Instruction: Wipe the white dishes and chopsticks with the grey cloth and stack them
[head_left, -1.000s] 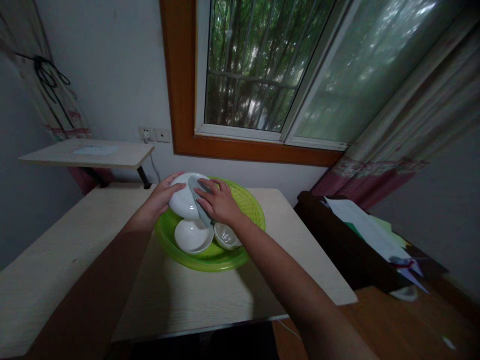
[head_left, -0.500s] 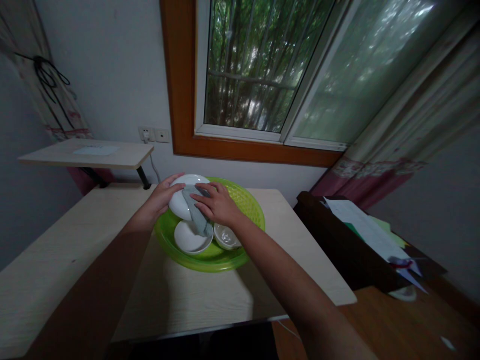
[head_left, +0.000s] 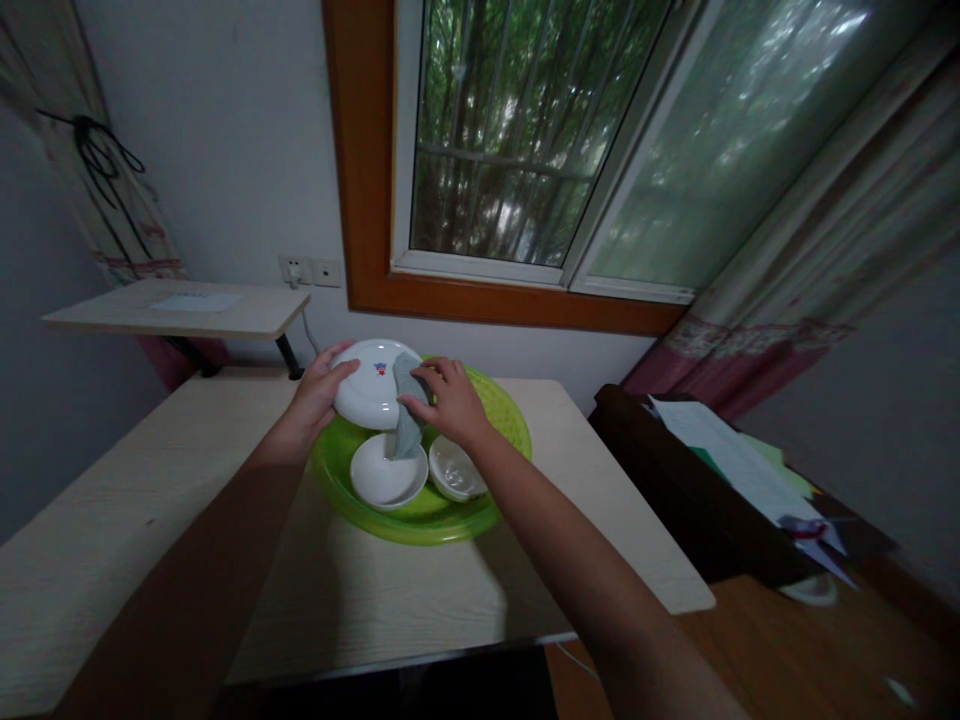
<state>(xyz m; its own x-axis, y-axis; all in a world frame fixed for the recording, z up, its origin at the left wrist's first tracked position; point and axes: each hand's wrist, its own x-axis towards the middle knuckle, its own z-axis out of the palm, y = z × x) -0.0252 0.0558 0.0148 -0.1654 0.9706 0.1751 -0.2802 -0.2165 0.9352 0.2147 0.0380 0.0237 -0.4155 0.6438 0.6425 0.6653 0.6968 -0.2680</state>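
My left hand [head_left: 319,388] grips the left rim of a white plate [head_left: 367,385], thumb on the face that shows a small blue and red mark. A grey-green cloth [head_left: 407,420] is pinched in my right hand [head_left: 448,398] at the plate's right edge, its lower end hanging down over the bowls. Beneath the plate, a green basin [head_left: 420,533] holds white bowls [head_left: 382,475] on the left and a smaller glossy bowl [head_left: 454,470] on the right. The plate is tilted towards me, above the basin.
The basin stands on a pale wooden table [head_left: 405,600]. To the left is a raised shelf [head_left: 187,315] with a paper on it. A dark cabinet [head_left: 637,480] with papers [head_left: 720,455] stands right of the table. Behind are a wall and a window [head_left: 517,150].
The plate has turned a little in my left hand, and its blue and red mark now shows. The cloth has shifted from across the plate to its right edge with my right hand.
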